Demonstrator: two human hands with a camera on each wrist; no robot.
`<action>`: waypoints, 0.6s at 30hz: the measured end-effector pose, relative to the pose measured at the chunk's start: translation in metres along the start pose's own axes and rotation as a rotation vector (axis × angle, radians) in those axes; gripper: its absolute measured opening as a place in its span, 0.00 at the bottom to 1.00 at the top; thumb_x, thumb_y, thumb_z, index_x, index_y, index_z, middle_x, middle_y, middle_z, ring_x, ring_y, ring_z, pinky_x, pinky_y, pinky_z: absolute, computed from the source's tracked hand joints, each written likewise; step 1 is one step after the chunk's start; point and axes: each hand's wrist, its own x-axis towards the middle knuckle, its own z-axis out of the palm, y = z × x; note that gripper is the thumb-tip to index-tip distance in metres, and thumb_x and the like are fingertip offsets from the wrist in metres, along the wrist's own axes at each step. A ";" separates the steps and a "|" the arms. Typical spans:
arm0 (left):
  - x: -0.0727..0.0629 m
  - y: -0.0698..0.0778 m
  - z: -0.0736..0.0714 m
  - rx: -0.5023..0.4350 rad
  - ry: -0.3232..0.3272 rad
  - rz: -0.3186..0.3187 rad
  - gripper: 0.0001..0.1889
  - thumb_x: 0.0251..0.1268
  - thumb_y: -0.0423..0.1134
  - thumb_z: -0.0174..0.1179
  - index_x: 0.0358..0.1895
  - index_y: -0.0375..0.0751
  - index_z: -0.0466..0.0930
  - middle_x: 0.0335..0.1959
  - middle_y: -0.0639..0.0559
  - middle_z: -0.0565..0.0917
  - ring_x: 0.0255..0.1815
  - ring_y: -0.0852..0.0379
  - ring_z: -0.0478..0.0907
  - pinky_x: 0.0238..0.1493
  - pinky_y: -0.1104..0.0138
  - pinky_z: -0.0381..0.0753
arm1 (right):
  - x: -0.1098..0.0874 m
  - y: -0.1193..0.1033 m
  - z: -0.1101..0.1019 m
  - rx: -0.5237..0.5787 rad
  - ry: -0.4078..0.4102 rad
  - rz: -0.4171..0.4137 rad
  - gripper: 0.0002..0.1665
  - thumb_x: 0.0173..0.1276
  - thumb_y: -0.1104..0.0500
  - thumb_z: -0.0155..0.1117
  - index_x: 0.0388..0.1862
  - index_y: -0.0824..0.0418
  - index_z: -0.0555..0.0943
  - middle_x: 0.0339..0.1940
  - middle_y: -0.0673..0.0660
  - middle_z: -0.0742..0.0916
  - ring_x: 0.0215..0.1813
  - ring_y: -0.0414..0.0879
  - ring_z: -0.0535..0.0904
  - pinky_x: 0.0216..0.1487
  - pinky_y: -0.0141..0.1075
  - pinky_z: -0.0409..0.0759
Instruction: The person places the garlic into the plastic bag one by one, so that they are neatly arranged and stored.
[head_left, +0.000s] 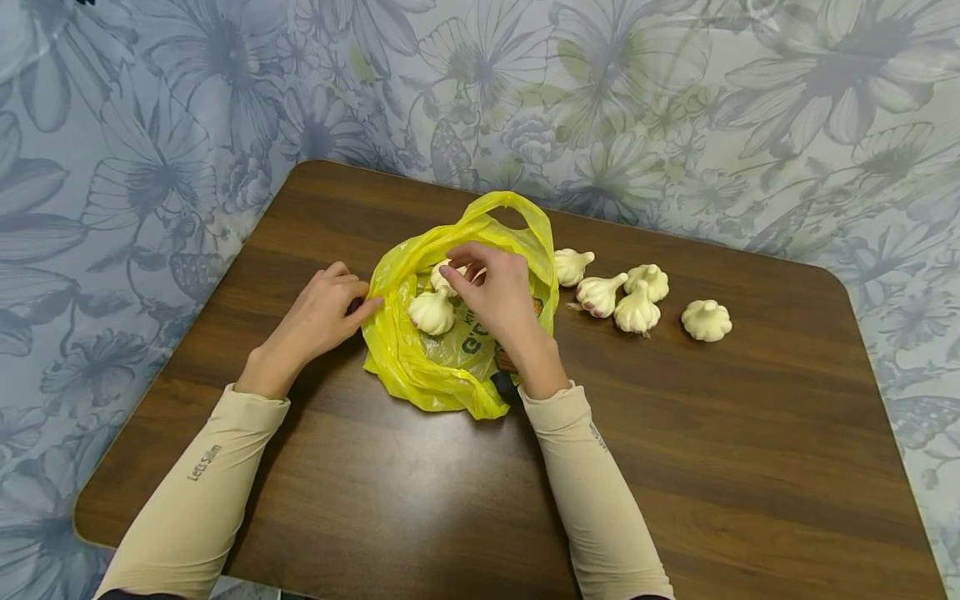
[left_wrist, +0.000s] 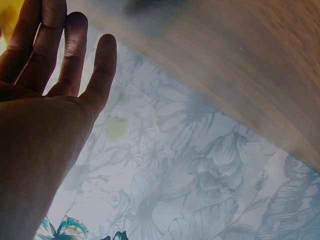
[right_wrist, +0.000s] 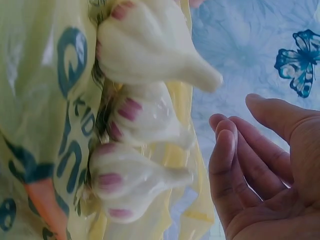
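While the right hand point(head_left: 498, 287) hangs over the yellow bag point(head_left: 397, 367), its grip empty, we see the left hand point(head_left: 318, 312) touching the bag's left rim, though we cannot tell whether it pinches. Garlic bulbs point(head_left: 432, 313) lie inside the bag, other bulbs point(head_left: 637, 310) right of it on the bench point(head_left: 750, 450). We judge them light, firm, smooth, best taken round the body; the bag, flimsy. We read "KID" on the bag, "Let's Slim" on the left sleeve point(head_left: 195, 500).

Both forearms point(head_left: 611, 500) reach forward, left hand point(head_left: 318, 310) unclenched, right hand point(head_left: 504, 293) loosely curved.
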 end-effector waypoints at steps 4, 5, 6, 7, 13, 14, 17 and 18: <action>0.000 0.000 0.000 -0.003 -0.004 -0.004 0.12 0.76 0.40 0.64 0.39 0.33 0.88 0.36 0.42 0.89 0.44 0.43 0.75 0.52 0.47 0.73 | 0.000 0.003 -0.006 -0.005 0.027 0.010 0.11 0.73 0.57 0.73 0.49 0.62 0.90 0.40 0.54 0.93 0.33 0.44 0.86 0.37 0.35 0.84; 0.000 0.001 -0.001 -0.004 -0.004 -0.003 0.12 0.76 0.40 0.64 0.40 0.33 0.89 0.36 0.41 0.89 0.44 0.43 0.75 0.52 0.47 0.73 | 0.001 0.004 -0.008 -0.002 0.031 0.014 0.11 0.74 0.57 0.72 0.49 0.61 0.90 0.40 0.55 0.93 0.33 0.44 0.86 0.37 0.35 0.84; 0.000 0.001 -0.001 -0.004 -0.003 -0.002 0.12 0.76 0.40 0.64 0.40 0.33 0.89 0.36 0.41 0.90 0.44 0.43 0.75 0.52 0.47 0.73 | 0.001 0.004 -0.009 0.001 0.034 0.016 0.11 0.74 0.57 0.72 0.49 0.61 0.90 0.40 0.55 0.93 0.34 0.45 0.86 0.37 0.35 0.84; 0.000 0.000 -0.001 -0.004 0.000 -0.001 0.12 0.76 0.40 0.64 0.40 0.33 0.89 0.36 0.41 0.90 0.44 0.43 0.75 0.51 0.47 0.73 | 0.001 0.004 -0.009 0.003 0.038 0.018 0.11 0.74 0.57 0.72 0.49 0.61 0.90 0.40 0.55 0.93 0.34 0.45 0.86 0.38 0.35 0.84; 0.001 0.000 -0.001 -0.004 0.016 0.011 0.11 0.76 0.39 0.64 0.38 0.34 0.88 0.35 0.41 0.89 0.42 0.43 0.74 0.49 0.48 0.73 | 0.002 0.005 -0.012 0.008 0.042 0.016 0.10 0.75 0.56 0.71 0.48 0.61 0.90 0.39 0.54 0.93 0.34 0.44 0.86 0.37 0.34 0.84; 0.001 0.000 0.000 -0.004 0.017 0.011 0.11 0.76 0.39 0.64 0.38 0.33 0.88 0.35 0.41 0.89 0.42 0.43 0.75 0.49 0.48 0.73 | 0.001 0.005 -0.012 0.009 0.043 0.016 0.10 0.75 0.56 0.71 0.48 0.61 0.90 0.39 0.54 0.93 0.33 0.44 0.86 0.37 0.35 0.84; 0.001 -0.001 0.000 -0.004 0.013 0.007 0.11 0.76 0.39 0.64 0.38 0.33 0.89 0.35 0.41 0.90 0.43 0.43 0.75 0.49 0.48 0.73 | 0.000 0.004 -0.013 0.005 0.048 0.019 0.10 0.75 0.56 0.70 0.48 0.60 0.90 0.39 0.54 0.93 0.32 0.43 0.86 0.37 0.35 0.84; 0.001 -0.001 0.000 -0.003 0.012 0.007 0.11 0.76 0.39 0.64 0.39 0.33 0.89 0.36 0.41 0.90 0.43 0.43 0.75 0.49 0.48 0.73 | 0.000 0.004 -0.014 0.002 0.051 0.020 0.10 0.75 0.56 0.70 0.47 0.60 0.90 0.39 0.54 0.93 0.32 0.43 0.86 0.36 0.35 0.83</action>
